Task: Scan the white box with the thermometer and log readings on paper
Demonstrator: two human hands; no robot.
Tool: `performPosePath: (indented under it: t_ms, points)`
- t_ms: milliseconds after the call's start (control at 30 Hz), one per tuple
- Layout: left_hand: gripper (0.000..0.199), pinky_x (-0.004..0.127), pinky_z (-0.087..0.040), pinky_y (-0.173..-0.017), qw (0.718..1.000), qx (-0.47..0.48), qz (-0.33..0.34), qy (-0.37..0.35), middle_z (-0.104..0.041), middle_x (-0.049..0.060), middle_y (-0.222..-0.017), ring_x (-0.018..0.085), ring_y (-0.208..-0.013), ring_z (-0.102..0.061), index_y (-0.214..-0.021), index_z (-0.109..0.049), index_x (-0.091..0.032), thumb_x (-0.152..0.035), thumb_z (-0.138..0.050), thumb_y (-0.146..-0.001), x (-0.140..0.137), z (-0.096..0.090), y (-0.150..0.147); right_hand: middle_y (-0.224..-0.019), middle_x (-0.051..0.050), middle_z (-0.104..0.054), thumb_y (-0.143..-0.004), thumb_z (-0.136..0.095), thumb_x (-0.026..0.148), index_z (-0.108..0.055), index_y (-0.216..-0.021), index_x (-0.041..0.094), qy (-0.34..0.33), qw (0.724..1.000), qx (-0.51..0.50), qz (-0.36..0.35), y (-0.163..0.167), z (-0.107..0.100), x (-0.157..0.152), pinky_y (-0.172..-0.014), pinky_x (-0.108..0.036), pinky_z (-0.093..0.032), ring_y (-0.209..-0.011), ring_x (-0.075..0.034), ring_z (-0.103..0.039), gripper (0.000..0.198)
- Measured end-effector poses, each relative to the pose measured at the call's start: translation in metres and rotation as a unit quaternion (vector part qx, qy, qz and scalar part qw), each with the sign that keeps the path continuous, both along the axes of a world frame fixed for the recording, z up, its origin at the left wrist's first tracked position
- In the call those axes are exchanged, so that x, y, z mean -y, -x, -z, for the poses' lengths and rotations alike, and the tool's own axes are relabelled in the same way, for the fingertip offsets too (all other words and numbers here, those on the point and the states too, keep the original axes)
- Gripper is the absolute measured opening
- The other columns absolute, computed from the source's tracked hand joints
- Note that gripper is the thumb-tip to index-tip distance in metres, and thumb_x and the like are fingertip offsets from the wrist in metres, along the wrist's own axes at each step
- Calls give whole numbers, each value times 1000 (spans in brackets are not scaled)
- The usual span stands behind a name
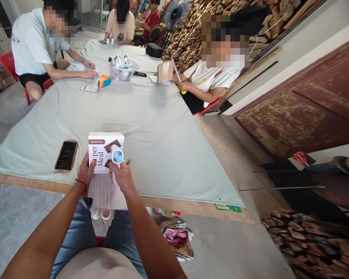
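Observation:
My left hand (87, 169) is closed around the lower left edge of a white box (93, 157), printed "NutriMotion" and "Meal" with brown bar pictures, standing near the table's front edge. In my right hand (122, 176) is a white gun-shaped handheld device with a small screen (117, 156), its handle gripped by my fingers. The device's head overlaps the right part of the box; whether they touch I cannot tell. Below the box, a printed sheet of paper (103, 192) hangs over the table edge. Just right of my right hand, a small dark object is mostly hidden.
A phone in an orange case (66, 155) lies left of the box on the cloth-covered table (168, 162). Farther back are an orange-and-blue tape dispenser (104, 81), a white phone (89, 88) and a clear basin (123, 73) with bottles. Several people sit around the table.

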State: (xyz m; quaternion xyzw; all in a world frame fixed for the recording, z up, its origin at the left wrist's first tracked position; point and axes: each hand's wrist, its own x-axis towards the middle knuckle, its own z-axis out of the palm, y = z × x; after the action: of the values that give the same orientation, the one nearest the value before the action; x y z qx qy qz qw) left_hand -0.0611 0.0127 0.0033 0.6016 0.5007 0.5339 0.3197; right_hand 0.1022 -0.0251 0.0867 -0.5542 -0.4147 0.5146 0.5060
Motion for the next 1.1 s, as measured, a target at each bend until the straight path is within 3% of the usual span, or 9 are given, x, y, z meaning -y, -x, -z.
performPosePath:
  t_ms: [233,500,767,933,1033,1100]
  points:
    - [60,44,-47,-102,1000,-18,13,-14,-61,13,-128,28,-116,-59,-140,-45,-17,-54,-45,-93,0,-6,0,-57,4,-57,-75,-61,44,-54,-69,21,6,997,-68,-43,-12,-7,19,-56,-26,-40,-55,-12,-50,24]
    - [58,44,-48,-97,999,-30,-2,-15,-65,13,-120,29,-110,-61,-132,-51,-16,-57,-47,-92,-6,-4,3,-56,6,-51,-69,-65,42,-54,-71,21,13,993,-34,111,-56,0,53,-56,-26,-38,-55,-12,-45,23]
    - [62,41,-51,-88,999,-47,-22,-7,-68,12,-108,27,-98,-63,-119,-58,-15,-66,-48,-86,-11,-10,4,-57,6,-47,-67,-69,47,-52,-66,21,-1,987,-2,158,-77,0,65,-57,-26,-36,-58,-12,-42,31]
    - [65,44,-50,-92,997,-2,-1,72,-69,12,-109,30,-102,-63,-109,-61,-15,-69,-64,-73,-13,-21,6,-56,5,-47,-67,-67,50,-52,-65,21,4,988,17,155,-78,5,66,-57,-26,-35,-57,-12,-42,32]
    - [71,45,-52,-87,981,61,44,177,-70,12,-108,29,-97,-65,-110,-59,-15,-56,-83,-58,-19,-30,11,-57,5,-48,-67,-66,49,-53,-66,21,3,988,26,150,-79,12,66,-57,-26,-36,-58,-12,-42,32]
    - [73,43,-53,-85,972,106,51,204,-70,11,-106,27,-94,-66,-109,-57,-15,-48,-89,-52,-25,-35,12,-58,5,-49,-67,-66,49,-54,-67,20,2,989,34,145,-79,16,65,-57,-26,-36,-58,-13,-42,31]
